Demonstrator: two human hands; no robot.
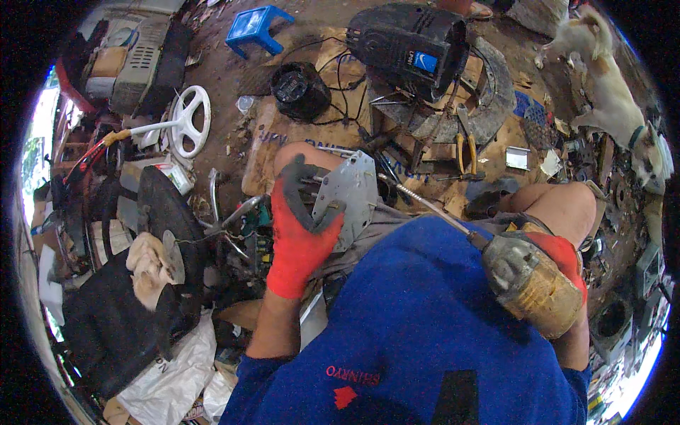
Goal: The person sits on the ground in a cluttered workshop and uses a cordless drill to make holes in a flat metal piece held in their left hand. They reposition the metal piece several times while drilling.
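My left hand, in a red and dark grey glove, grips a flat grey metal plate with holes, held over my knees. My right hand, also in a red glove, is mostly hidden behind a worn yellowish power tool that it holds. A long thin metal bit runs from the tool up-left to the plate's edge. My blue shirt fills the lower middle of the view.
A black motor housing and a round black part lie on cardboard ahead. Yellow-handled pliers lie near a metal ring. A blue stool, a white wheel, a dog and scrap piles surround me.
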